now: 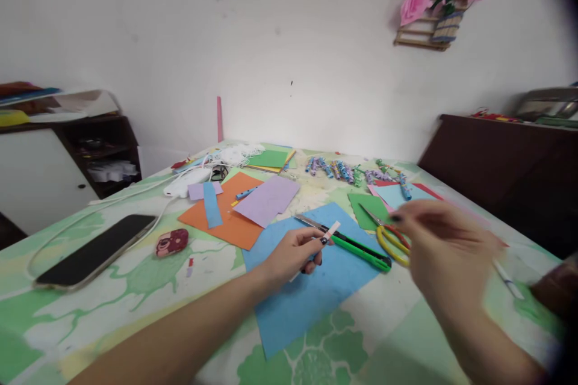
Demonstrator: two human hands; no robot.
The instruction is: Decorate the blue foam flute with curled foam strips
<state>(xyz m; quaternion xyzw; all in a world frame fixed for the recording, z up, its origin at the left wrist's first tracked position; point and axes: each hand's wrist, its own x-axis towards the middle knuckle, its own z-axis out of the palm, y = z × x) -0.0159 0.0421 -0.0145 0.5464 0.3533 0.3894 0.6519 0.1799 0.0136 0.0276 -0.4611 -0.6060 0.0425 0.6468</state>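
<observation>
Here's the left hand (300, 252), over the big blue sheet (311, 307), thumb and fingers pinched together on one white strip (333, 230). One end pokes out past the fingertips, angled up towards the right. Over to the right hand (447, 246): a blur, raised, fingers bent, and I can't tell whether it's closed or holding anything. The strip sits well to its left. Just beyond the left fingers lies one green cutter (361, 250), blade out; whether they touch it, I can't say. Between the cutter and the right hand, one pair of scissors (383, 231), partly over a green sheet (356, 204).

Counting the rest: one orange sheet (239, 236), two purple pieces, one large (268, 200) and one small (195, 192), one narrow blue piece (211, 207), one phone (94, 252), one red case (172, 243). At the back, a row of paper rolls (345, 171), too jumbled to count.
</observation>
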